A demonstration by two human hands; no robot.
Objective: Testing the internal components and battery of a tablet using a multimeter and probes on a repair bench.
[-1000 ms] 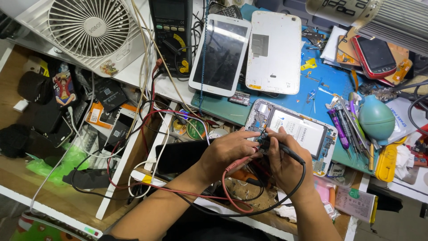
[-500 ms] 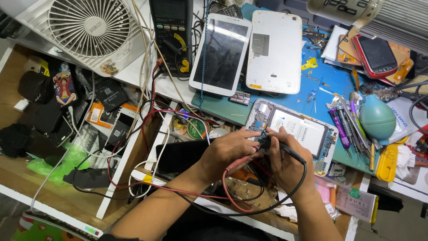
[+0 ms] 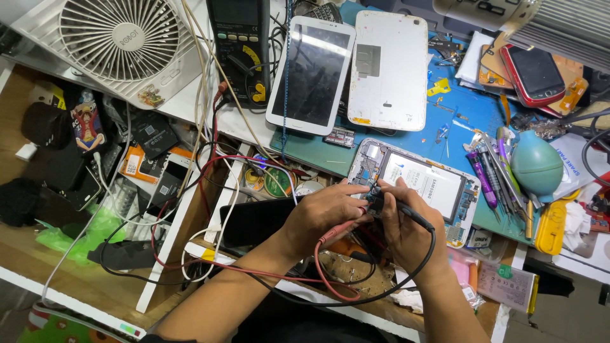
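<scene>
An opened tablet (image 3: pixel 424 184) with its battery showing lies on the blue-green mat. My left hand (image 3: pixel 321 213) pinches a red test probe (image 3: pixel 335 233) whose red lead loops below my wrists. My right hand (image 3: pixel 401 222) grips a black test probe (image 3: pixel 414 216) with a black lead. Both hands meet over a small dark part (image 3: pixel 375 200) at the tablet's near left corner; the probe tips are hidden by my fingers. The leads run back toward a black and yellow multimeter (image 3: pixel 240 47) at the top.
A white fan (image 3: pixel 117 38) stands at the top left. A white tablet (image 3: pixel 311 73) and a white back cover (image 3: pixel 387 70) lie beyond the hands. Screwdrivers (image 3: pixel 489 178), a teal blower bulb (image 3: pixel 537 166) and a red phone (image 3: pixel 534 73) sit right. Cables and boxes fill the left drawer.
</scene>
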